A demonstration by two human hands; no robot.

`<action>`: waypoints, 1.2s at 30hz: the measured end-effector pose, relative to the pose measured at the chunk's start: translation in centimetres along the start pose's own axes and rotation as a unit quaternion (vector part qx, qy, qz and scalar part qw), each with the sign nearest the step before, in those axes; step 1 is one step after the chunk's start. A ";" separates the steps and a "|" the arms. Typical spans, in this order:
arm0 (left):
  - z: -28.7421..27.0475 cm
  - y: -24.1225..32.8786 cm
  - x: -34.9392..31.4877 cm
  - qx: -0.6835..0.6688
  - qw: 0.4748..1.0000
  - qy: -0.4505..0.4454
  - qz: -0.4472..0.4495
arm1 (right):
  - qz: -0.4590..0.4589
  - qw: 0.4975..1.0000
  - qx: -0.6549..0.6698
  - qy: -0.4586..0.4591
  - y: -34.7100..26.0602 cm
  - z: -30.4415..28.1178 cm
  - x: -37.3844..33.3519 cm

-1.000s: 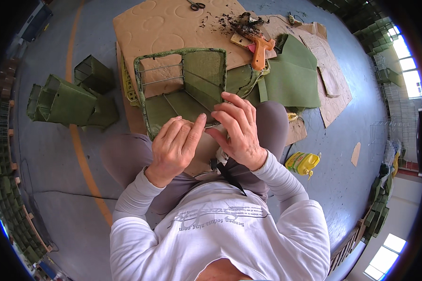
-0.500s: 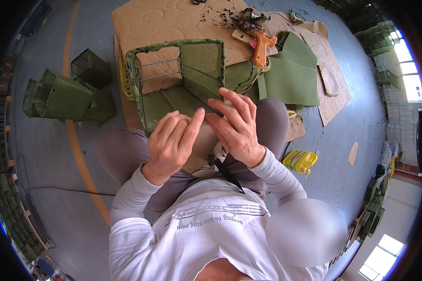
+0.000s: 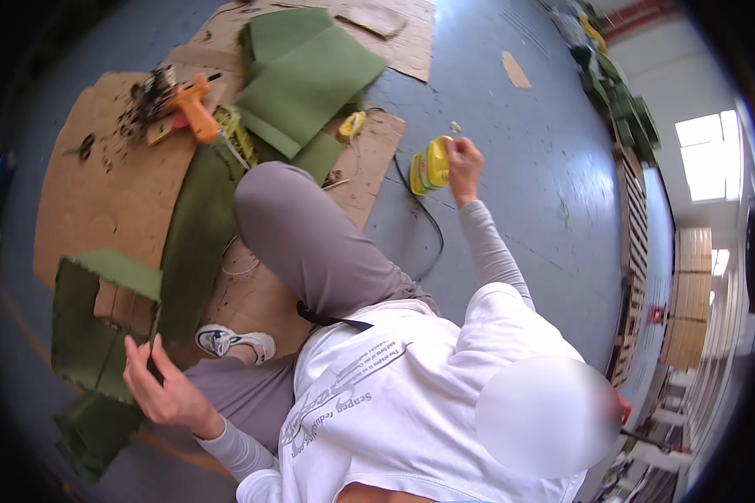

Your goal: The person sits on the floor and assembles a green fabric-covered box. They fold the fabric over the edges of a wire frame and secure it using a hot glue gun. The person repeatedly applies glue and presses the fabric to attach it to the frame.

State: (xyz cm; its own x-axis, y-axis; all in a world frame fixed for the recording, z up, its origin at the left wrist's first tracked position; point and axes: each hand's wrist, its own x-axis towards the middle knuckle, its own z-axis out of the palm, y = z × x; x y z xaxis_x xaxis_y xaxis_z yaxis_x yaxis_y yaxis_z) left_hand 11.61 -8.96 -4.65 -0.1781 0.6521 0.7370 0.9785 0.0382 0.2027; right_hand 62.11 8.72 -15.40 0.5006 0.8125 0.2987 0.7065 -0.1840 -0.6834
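Note:
At the lower left, my left hand (image 3: 166, 390) has its fingers apart, with the fingertips beside the rim of a green fabric box on a wire frame (image 3: 80, 327). Whether they touch that rim is hard to tell. My right arm is stretched out to the right. Its hand (image 3: 465, 170) is closed on the top of a yellow plastic jug (image 3: 429, 168) with a green band, at floor level; my fingers hide part of its top.
Cardboard sheets (image 3: 101, 201) lie on the floor, bearing an orange glue gun (image 3: 195, 109), dark scraps and scissors (image 3: 84, 147). Green fabric pieces (image 3: 306, 75) and a yellow tape measure (image 3: 352, 126) lie beyond my knee. A black cord (image 3: 439, 239) runs near the jug. More green boxes (image 3: 96, 432) stand lower left.
My hands, earlier close together in front of the box, have parted. The right has reached out and taken hold of the jug. The view has swung right, and the box appears further left.

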 end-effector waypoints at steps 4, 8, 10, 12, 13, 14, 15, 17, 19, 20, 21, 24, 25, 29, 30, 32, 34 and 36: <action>0.2 -0.2 0.2 0.019 1.000 0.003 0.020 | 0.311 0.949 -0.044 -0.033 18.8 -4.9 -1.1; 1.1 0.0 0.9 0.022 0.998 0.002 0.051 | 0.380 0.921 0.067 -0.042 22.3 -2.8 -2.6; 1.1 -0.2 1.1 0.026 0.998 0.006 0.057 | 0.396 0.899 0.168 -0.086 23.5 -1.3 -1.3; 0.9 -0.6 1.4 0.028 0.998 0.006 0.047 | 0.389 0.887 0.206 -0.137 23.7 0.2 0.0; 0.6 -0.7 1.4 0.034 0.999 0.007 0.041 | 0.377 0.891 0.193 -0.165 23.5 0.9 0.6; 0.4 -0.6 1.2 0.024 0.999 0.004 0.030 | 0.362 0.894 0.180 -0.195 23.3 1.3 1.3; 0.5 -0.9 1.1 0.015 1.000 0.005 0.015 | 0.325 0.907 0.157 -0.218 24.5 1.3 1.6; 0.5 -1.7 1.5 0.007 1.000 0.007 -0.010 | 0.355 0.876 0.242 -0.218 27.3 0.3 2.1; 0.1 -1.6 2.5 -0.009 1.000 0.006 -0.007 | 0.396 0.844 0.301 -0.199 27.0 1.3 0.4; 0.2 -1.8 3.2 -0.006 1.000 -0.001 0.016 | 0.380 0.829 0.351 -0.214 27.1 1.4 -0.3; -0.1 -1.8 3.8 -0.021 1.000 -0.004 0.009 | 0.385 0.811 0.373 -0.235 27.7 1.7 -0.4; -1.5 -3.0 3.4 0.012 0.999 0.029 0.028 | 0.408 0.794 0.385 -0.232 26.2 5.0 -0.1; -1.4 -3.1 2.8 0.002 1.000 0.026 0.007 | 0.387 0.816 0.361 -0.232 26.9 4.9 0.2; -0.3 -3.7 3.0 0.003 0.999 0.035 0.001 | 0.394 0.846 0.311 -0.180 27.9 4.8 0.3; -0.2 -3.5 3.1 0.002 0.999 0.034 -0.006 | 0.406 0.844 0.312 -0.161 27.9 4.6 0.3; -0.1 -3.6 3.3 0.000 0.999 0.030 -0.019 | 0.415 0.839 0.317 -0.152 28.8 3.8 0.0; 0.2 -4.1 3.6 -0.008 0.999 0.032 -0.003 | 0.400 0.848 0.306 -0.165 29.1 3.9 0.3; 0.2 -4.4 4.1 -0.013 0.999 0.033 0.004 | 0.398 0.842 0.321 -0.174 27.9 4.2 0.8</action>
State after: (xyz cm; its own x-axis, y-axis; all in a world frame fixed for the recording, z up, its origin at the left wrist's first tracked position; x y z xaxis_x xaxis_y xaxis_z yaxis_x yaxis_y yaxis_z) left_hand 6.60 -6.34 -2.66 -0.1776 0.6007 0.7795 0.9770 0.0125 0.2130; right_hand 80.10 6.55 -36.99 0.4311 0.7067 -0.5610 -0.2547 -0.5012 -0.8270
